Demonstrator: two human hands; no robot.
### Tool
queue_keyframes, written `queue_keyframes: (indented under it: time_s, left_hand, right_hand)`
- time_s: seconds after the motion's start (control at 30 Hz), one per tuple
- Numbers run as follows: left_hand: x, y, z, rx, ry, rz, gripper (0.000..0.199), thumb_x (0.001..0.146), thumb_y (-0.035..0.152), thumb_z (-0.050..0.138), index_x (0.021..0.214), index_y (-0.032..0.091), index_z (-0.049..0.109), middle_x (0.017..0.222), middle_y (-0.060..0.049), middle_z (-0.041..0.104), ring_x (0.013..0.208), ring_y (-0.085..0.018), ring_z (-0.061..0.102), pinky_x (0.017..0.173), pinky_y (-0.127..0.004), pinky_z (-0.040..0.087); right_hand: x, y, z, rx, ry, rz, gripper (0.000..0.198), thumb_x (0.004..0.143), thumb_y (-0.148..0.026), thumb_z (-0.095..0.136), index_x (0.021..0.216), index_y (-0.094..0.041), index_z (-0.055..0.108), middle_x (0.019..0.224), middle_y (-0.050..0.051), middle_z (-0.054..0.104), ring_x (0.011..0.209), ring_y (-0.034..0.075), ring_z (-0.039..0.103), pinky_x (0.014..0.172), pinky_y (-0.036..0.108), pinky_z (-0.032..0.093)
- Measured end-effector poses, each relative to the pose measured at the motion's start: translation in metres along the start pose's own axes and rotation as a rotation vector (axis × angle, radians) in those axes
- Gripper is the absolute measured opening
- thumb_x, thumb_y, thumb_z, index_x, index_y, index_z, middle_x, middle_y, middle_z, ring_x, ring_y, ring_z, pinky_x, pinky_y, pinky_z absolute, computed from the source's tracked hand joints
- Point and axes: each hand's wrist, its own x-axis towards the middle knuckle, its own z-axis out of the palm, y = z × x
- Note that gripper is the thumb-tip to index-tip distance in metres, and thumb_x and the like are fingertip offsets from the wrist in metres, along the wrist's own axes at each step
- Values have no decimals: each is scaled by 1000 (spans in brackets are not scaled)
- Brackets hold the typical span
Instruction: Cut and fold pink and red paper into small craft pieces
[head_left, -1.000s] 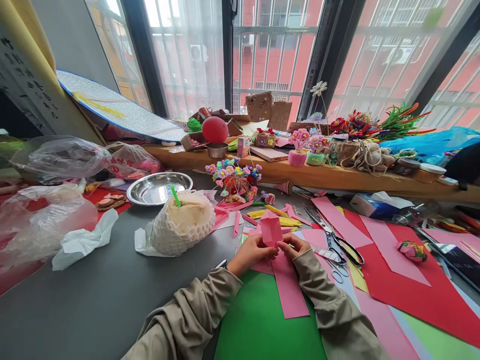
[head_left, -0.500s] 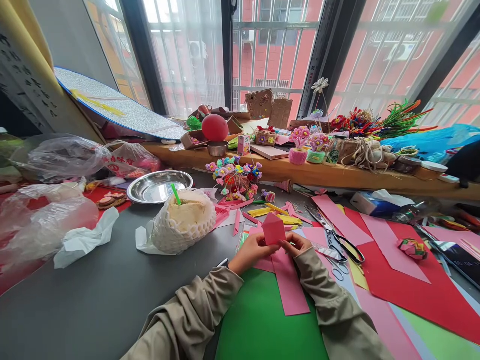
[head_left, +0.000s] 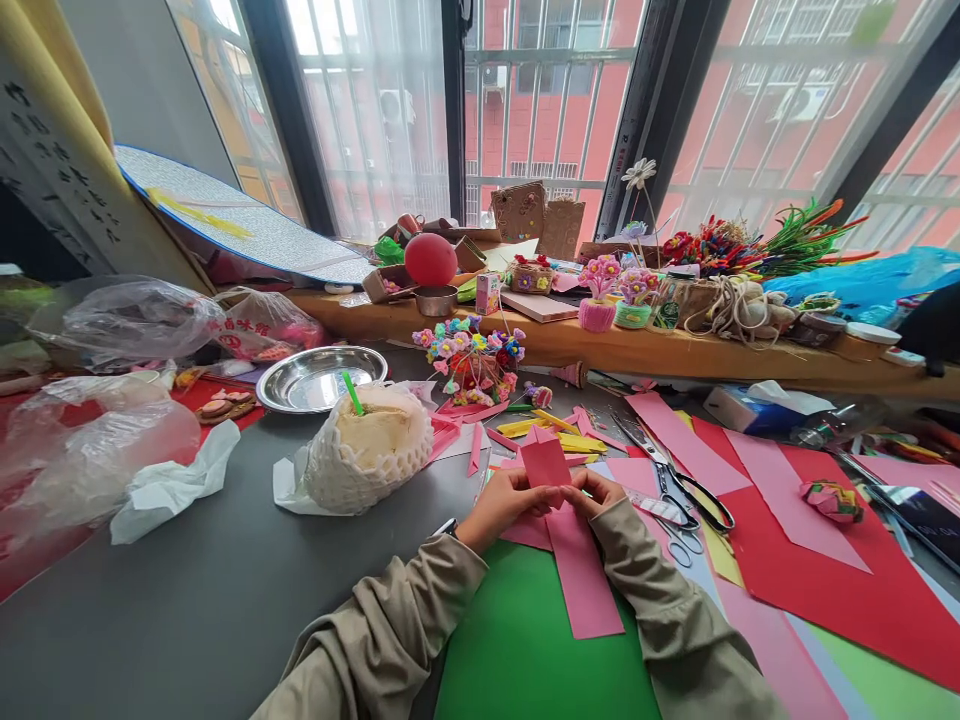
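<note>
A small folded piece of pink paper (head_left: 546,460) is pinched between my two hands, held up above the work surface. My left hand (head_left: 504,507) grips its lower left edge with thumb and fingers. At its lower right corner, the fingers of my right hand (head_left: 596,490) are closed on the same piece. Below them a pink paper strip (head_left: 587,585) lies on a green sheet (head_left: 540,640). Just right of my right hand are large black-handled scissors (head_left: 701,500) and a smaller silver pair (head_left: 682,545).
A coconut (head_left: 371,445) with a green straw, in white foam netting, stands left of my hands, before a metal plate (head_left: 322,380). Red paper (head_left: 787,580) spreads at the right. Behind are paper scraps (head_left: 577,442), a bunch of small flowers (head_left: 472,360) and a crowded wooden ledge (head_left: 585,340).
The pink piece's pointed top has gone; its upper edge now looks flat and squarer. My hands stay in nearly the same place, still holding it.
</note>
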Motion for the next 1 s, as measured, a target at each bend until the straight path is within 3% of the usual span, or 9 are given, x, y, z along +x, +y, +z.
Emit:
queue_keyframes:
  time_s: [0.33,1.0]
  left_hand:
    - [1,-1,-3,-127,82,3,30,52,34,65,69,9,60,62,-3,58,54,-8,49,55,-21,38]
    - [0,-1,-1,-32,117,14,33,49,39,65,61,9,58,54,-2,56,49,-8,47,51,-20,37]
  right_hand:
    - [1,-3,-1,-69,-99,-106,25,60,-42,56,52,-18,56,53,-1,53,50,11,45,50,23,37]
    - [1,6,1,-151,-117,-142,27,61,-44,54,52,-19,55,54,0,54,54,12,48,54,26,38]
